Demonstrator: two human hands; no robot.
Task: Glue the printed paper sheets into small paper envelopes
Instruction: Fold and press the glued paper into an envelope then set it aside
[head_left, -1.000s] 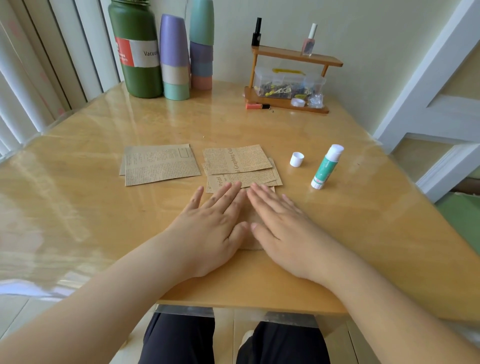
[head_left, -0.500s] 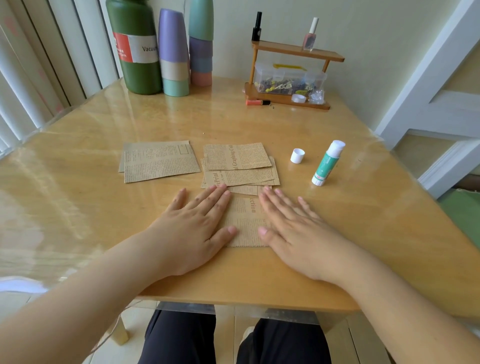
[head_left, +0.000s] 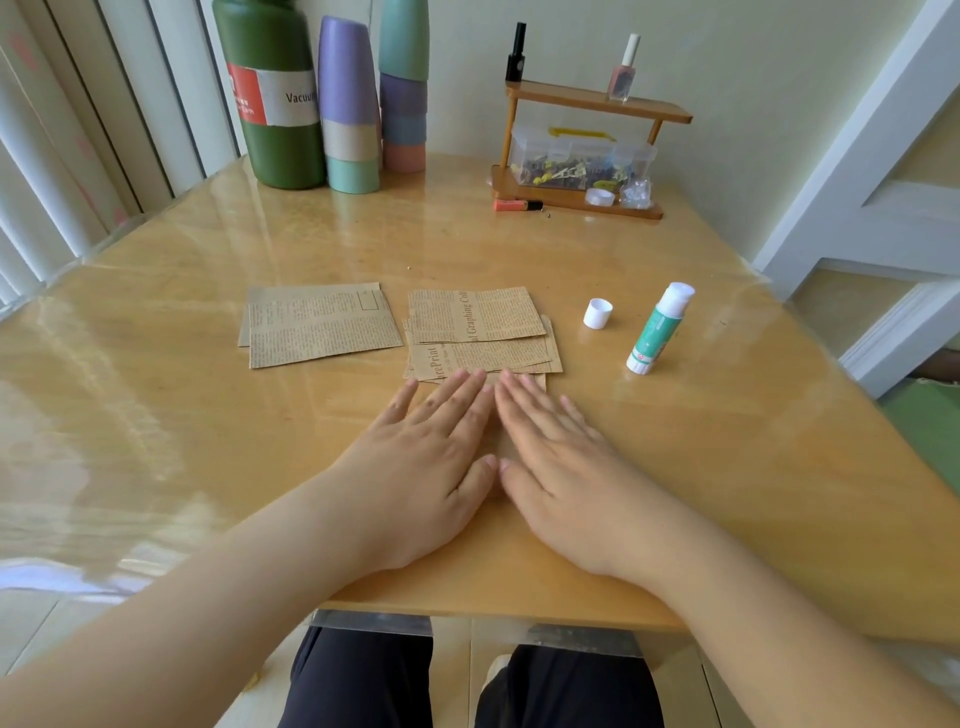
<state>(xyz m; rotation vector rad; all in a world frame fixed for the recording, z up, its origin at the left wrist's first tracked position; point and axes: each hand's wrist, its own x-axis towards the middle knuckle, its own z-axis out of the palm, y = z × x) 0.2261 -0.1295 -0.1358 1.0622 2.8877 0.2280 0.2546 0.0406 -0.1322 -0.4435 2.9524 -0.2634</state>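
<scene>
Left hand (head_left: 426, 467), right hand (head_left: 561, 467) (fingers flat) pressing one folded sheet (head_left: 498, 441), two paper piles beyond

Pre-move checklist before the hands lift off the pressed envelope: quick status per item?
1. Left hand flat on the folded paper: ok.
2. Right hand flat beside it, fingers straight: ok.
3. Glued seam holding: cannot tell, hands cover nearly all of it.
4. Glue stick within reach to the right, lying tilted on the table: ok.
5. Glue stick capped: not ok, white cap sits apart from it.
6. Next sheets ready: ok, left stack and centre stack lie ahead.
</scene>
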